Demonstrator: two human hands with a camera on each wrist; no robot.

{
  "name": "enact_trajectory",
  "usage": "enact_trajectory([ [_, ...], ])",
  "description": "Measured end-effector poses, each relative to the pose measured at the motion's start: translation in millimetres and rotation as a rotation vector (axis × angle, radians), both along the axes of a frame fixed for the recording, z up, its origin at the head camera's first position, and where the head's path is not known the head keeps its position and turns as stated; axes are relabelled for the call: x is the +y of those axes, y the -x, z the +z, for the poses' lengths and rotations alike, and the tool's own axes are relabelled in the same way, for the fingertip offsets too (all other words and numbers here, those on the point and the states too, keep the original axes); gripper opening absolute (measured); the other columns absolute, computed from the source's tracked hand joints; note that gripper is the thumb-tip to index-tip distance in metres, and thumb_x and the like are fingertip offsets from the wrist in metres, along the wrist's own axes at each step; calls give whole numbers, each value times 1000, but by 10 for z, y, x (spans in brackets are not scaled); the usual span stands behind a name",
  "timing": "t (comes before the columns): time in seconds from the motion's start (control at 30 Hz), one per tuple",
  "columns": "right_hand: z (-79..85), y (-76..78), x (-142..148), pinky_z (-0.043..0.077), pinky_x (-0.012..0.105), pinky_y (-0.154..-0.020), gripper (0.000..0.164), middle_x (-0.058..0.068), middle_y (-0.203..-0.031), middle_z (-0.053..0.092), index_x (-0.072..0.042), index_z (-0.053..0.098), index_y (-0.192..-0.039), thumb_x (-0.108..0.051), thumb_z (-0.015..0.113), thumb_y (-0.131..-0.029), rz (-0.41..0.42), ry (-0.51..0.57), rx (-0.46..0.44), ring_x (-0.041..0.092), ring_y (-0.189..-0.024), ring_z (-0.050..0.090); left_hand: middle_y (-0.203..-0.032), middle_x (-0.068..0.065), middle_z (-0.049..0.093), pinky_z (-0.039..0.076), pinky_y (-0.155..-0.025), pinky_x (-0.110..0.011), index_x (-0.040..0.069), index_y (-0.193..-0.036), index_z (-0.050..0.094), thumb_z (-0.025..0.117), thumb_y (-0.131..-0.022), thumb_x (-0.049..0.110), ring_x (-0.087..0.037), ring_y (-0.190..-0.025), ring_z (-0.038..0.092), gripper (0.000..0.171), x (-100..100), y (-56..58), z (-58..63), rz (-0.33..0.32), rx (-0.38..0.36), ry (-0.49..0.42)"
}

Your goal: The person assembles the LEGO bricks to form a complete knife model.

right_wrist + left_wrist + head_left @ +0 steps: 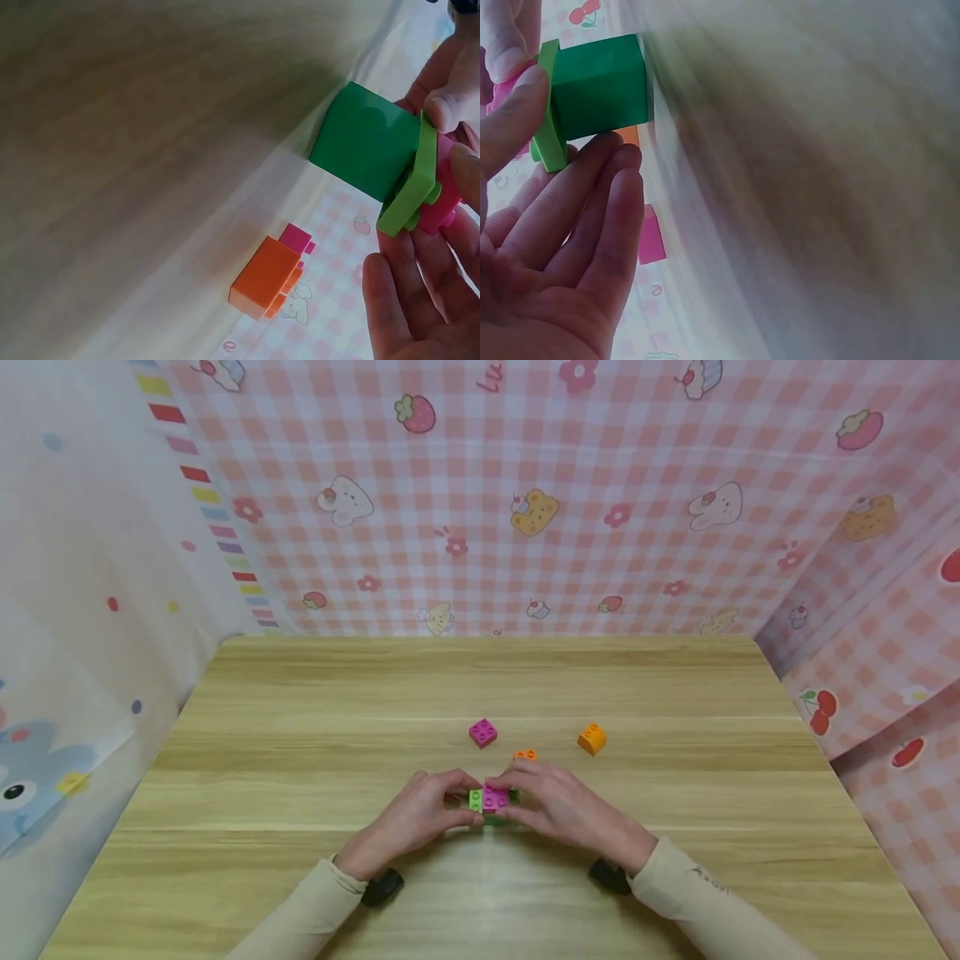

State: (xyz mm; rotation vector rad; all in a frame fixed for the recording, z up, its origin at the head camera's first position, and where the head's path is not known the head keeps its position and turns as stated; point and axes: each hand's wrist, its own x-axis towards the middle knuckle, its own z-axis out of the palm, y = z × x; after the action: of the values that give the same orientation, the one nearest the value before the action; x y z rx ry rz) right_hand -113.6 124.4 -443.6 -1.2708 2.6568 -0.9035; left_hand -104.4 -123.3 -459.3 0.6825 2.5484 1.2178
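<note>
A small stack of toy building bricks stands on the table between both hands: a dark green block (600,86) at the bottom, a flat light green plate (412,184) over it and a pink brick (495,797) on top. My left hand (420,810) pinches the left end of the light green plate between thumb and fingers. From the other side, my right hand (562,802) grips the pink brick with its thumb and fingertips. Fingers partly cover the stack's right end in the head view.
Beyond the hands lie a magenta brick (483,732) and an orange brick (525,755), the latter partly hidden by my right hand. Farther right sits a curved orange brick (592,739). The wooden table (300,718) ends against a checked pink cloth (480,568).
</note>
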Motion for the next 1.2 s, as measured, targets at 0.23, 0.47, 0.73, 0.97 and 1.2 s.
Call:
enact_trajectory([
  [0.23,43,-42,-18,54,19,-74,36,-6,-108,69,-10,73,-126,-25,79,-94,26,6,53,3,-83,57,-105,-7,78,61,-83,-31,6,-112,74,86,-85,17,-17,-94,75,32,4,-50,9,-4,2,-19],
  [0.47,27,-69,-19,57,23,-80,40,-5,-116,71,-12,71,-131,-29,77,-95,-20,-26,-27,5,-90,62,-104,-5,78,61,-84,-32,7,-112,74,85,-87,18,-17,-94,75,30,4,-65,-17,-13,31,-8],
  [0.73,54,-62,125,53,48,-105,65,3,-141,65,-13,59,-146,-44,78,-92,-137,6,-165,23,-126,63,-110,-4,77,60,-87,-37,8,-119,70,82,-91,22,-17,-100,72,34,19,-45,-8,-27,31,38],
  [0.97,56,118,307,48,54,-110,53,7,-143,63,-11,63,-142,-38,72,-98,-186,68,-92,30,-133,58,-127,-9,72,55,-100,-45,6,-132,65,82,-91,26,-25,-115,68,49,-1,-60,39,7,11,35],
  [1.2,26,314,371,38,54,-118,65,3,-157,49,-14,52,-153,-42,72,-98,-171,16,-215,28,-145,45,-131,-6,69,54,-102,-48,9,-132,66,82,-90,28,-30,-118,66,48,1,-86,80,21,21,-29],
])
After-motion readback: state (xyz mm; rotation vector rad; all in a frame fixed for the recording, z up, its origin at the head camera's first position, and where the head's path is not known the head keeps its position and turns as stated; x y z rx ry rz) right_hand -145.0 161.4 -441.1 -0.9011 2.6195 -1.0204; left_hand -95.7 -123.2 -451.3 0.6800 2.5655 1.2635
